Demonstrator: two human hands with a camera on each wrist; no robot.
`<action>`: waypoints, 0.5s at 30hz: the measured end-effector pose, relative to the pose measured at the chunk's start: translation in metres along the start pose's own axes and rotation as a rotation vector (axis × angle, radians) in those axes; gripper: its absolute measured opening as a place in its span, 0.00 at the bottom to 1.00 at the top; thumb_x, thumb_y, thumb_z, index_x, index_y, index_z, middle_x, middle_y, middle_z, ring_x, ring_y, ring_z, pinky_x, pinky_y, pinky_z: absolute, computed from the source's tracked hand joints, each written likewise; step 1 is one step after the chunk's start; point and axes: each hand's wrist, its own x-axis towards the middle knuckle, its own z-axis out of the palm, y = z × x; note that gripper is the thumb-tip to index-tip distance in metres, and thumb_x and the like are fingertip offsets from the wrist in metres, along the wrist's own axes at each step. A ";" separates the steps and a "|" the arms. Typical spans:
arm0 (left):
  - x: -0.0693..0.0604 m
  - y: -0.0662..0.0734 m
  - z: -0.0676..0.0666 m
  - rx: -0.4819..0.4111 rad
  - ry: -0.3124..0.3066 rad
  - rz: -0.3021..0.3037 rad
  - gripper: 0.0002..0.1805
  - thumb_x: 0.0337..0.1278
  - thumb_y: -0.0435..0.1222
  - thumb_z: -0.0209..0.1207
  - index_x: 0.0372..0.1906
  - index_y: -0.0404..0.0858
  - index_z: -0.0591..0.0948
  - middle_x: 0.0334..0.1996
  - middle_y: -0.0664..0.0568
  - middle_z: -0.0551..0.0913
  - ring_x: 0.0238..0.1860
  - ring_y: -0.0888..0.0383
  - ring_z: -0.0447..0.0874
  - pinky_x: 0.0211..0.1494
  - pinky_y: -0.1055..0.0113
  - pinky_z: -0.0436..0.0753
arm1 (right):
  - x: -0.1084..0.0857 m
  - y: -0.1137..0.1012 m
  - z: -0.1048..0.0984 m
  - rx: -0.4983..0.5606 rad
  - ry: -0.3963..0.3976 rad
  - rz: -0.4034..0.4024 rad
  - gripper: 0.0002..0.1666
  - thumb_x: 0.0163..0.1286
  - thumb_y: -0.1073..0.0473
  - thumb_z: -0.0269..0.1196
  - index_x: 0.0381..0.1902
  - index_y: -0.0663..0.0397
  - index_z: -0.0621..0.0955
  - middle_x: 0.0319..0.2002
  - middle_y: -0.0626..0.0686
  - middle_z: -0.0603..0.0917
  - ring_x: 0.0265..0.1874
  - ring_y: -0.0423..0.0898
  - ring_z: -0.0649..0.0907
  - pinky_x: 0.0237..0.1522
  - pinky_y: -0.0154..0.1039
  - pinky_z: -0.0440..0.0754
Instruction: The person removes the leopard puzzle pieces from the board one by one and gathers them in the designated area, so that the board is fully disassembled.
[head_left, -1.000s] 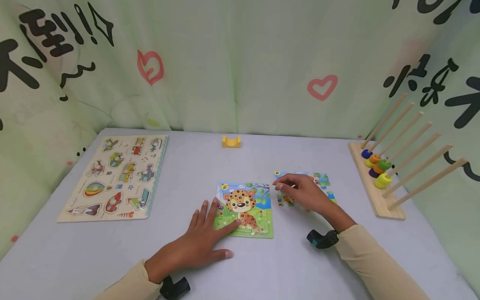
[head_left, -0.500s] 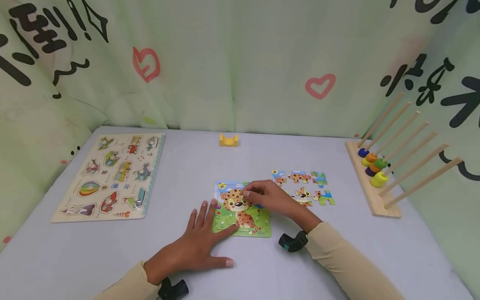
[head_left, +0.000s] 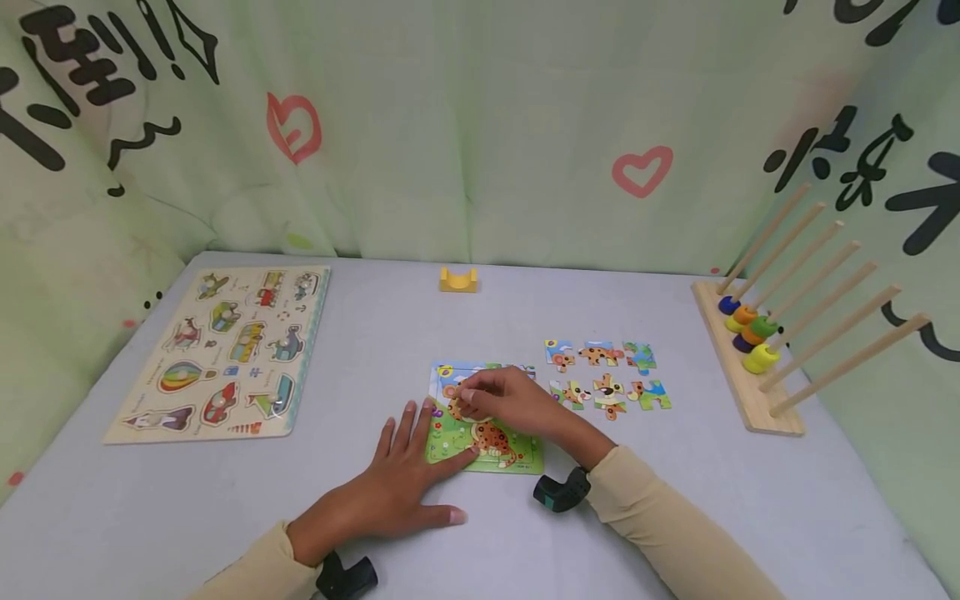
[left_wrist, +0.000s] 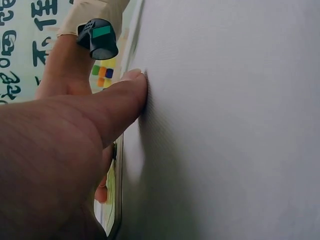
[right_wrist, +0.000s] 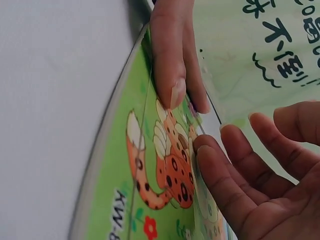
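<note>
My left hand point(head_left: 401, 487) lies with fingers spread, its fingertips on the left and lower part of a square puzzle board point(head_left: 528, 458) printed with a spotted leopard cub. The thumb rests on the tablecloth. Over the cub's head, my right hand point(head_left: 506, 404) brings thumb and index finger together; in the right wrist view they meet at the pale edge of a thin puzzle piece point(right_wrist: 204, 187), mostly hidden by the fingers. The other fingers stay loosely bent. Several loose puzzle pieces point(head_left: 600, 353) lie in two rows right of the board.
A large picture peg board point(head_left: 217, 354) lies at the left. At the right stands a wooden bead rack point(head_left: 780, 412) with upright pegs and coloured beads. A small yellow block point(head_left: 457, 281) sits at the back, before a pale green curtain point(head_left: 465, 125).
My right hand has moved left from the loose pieces to over the puzzle board, then slightly further left and lower. My left hand stays in place on the board.
</note>
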 end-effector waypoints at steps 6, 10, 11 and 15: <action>0.000 0.001 -0.001 -0.004 -0.012 -0.006 0.38 0.58 0.63 0.57 0.73 0.59 0.65 0.75 0.34 0.30 0.72 0.34 0.20 0.66 0.33 0.33 | 0.001 -0.005 0.003 0.096 0.003 0.021 0.17 0.76 0.61 0.55 0.53 0.68 0.80 0.46 0.61 0.84 0.43 0.53 0.86 0.44 0.43 0.83; 0.000 0.001 -0.001 0.002 -0.014 -0.007 0.38 0.58 0.63 0.57 0.73 0.59 0.65 0.75 0.35 0.30 0.72 0.34 0.20 0.66 0.33 0.33 | 0.001 -0.007 0.004 0.142 0.001 0.055 0.17 0.75 0.62 0.55 0.54 0.69 0.79 0.45 0.61 0.84 0.43 0.54 0.86 0.44 0.44 0.83; 0.001 0.001 -0.001 0.005 -0.013 -0.008 0.38 0.58 0.63 0.57 0.73 0.59 0.65 0.75 0.35 0.30 0.72 0.34 0.20 0.66 0.33 0.33 | 0.001 -0.007 0.005 0.150 -0.001 0.063 0.17 0.75 0.62 0.55 0.54 0.69 0.79 0.45 0.61 0.84 0.43 0.54 0.86 0.44 0.44 0.83; 0.001 0.002 -0.001 0.015 -0.013 -0.015 0.39 0.57 0.63 0.57 0.73 0.59 0.64 0.75 0.35 0.31 0.72 0.34 0.21 0.67 0.33 0.34 | 0.003 -0.007 0.006 0.146 -0.012 0.063 0.17 0.75 0.62 0.55 0.54 0.69 0.79 0.45 0.61 0.85 0.44 0.54 0.85 0.45 0.44 0.82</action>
